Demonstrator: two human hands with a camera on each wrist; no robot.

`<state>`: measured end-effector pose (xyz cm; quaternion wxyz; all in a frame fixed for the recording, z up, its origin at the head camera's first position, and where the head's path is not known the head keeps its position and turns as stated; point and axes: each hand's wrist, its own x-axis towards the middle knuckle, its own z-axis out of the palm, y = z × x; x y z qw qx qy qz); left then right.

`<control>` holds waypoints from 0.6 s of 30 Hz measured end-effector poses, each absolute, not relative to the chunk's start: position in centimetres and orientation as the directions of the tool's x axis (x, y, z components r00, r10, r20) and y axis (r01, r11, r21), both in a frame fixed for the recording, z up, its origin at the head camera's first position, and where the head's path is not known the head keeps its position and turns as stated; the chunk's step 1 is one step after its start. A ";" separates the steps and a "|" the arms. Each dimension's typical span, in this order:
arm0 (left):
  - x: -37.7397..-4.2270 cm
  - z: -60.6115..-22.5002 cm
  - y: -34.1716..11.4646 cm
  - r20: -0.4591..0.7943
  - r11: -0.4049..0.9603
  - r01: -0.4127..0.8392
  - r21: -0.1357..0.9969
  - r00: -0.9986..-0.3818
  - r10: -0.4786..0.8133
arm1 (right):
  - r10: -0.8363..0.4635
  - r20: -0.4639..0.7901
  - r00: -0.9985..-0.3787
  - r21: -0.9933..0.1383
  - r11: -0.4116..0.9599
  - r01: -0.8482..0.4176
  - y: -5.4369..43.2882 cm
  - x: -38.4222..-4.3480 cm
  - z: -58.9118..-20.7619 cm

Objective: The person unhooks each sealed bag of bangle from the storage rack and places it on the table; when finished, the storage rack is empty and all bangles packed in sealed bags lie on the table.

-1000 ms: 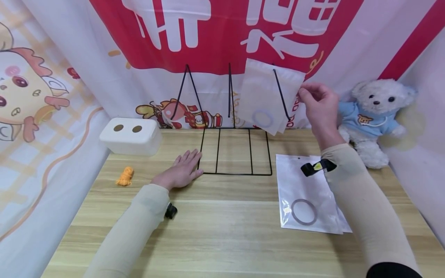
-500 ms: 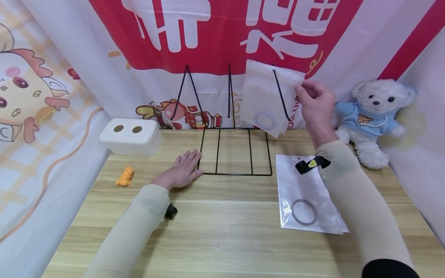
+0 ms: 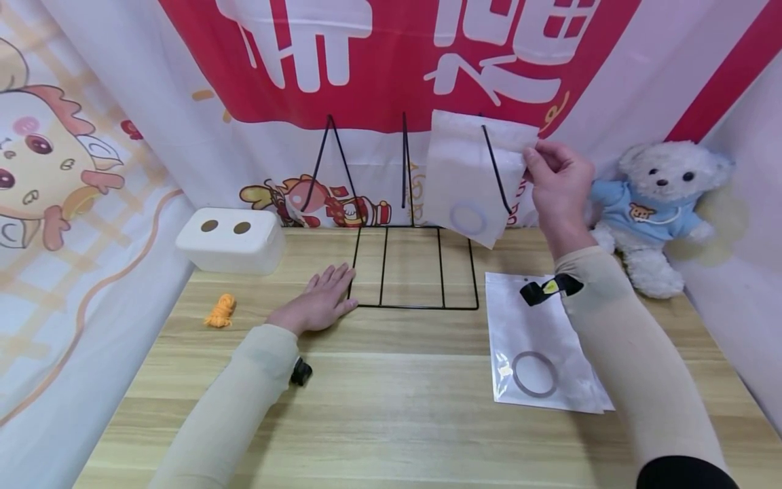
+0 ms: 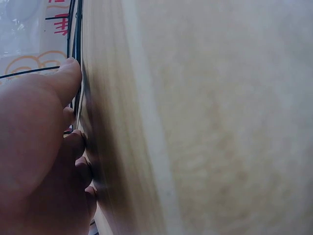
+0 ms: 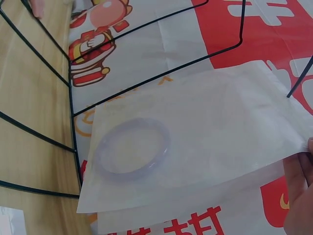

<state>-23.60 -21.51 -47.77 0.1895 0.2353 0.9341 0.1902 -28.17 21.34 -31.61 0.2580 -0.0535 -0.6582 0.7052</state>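
A black wire rack stands against the back curtain, with several arms pointing forward. On its right arm hangs a white pouch with a pale purple ring showing inside. A second pouch shows behind it in the right wrist view. My right hand pinches the right edge of the front pouch near its top. The rack's arm pokes through close to the pouch's top edge. My left hand lies flat with spread fingers at the left front corner of the rack's base, touching the table.
More white pouches lie on the table at right, the top one with a ring in it, partly under my right sleeve. A white box with two holes and an orange yarn bundle are at left. A teddy bear sits at right.
The front pouch's lower corner has swung down and right, and it now covers the one behind more fully. My right hand shifted slightly left and forward. My left hand stayed put.
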 end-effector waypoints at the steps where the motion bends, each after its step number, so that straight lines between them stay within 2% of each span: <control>1: -23.6 -47.7 -21.5 -0.265 0.820 0.370 0.437 -0.818 0.510 | 0.434 0.260 -0.862 -0.957 -0.003 -0.290 21.4 -28.2 -31.6; 7: -22.9 -46.5 -20.8 -0.287 0.855 0.370 0.363 -0.829 0.481 | 0.412 0.226 -0.883 -0.963 -0.041 -0.266 21.9 -27.9 -31.5; 18: -22.9 -46.6 -20.7 -0.271 0.854 0.378 0.358 -0.833 0.482 | 0.391 0.239 -0.889 -0.968 0.025 -0.249 22.6 -26.6 -31.8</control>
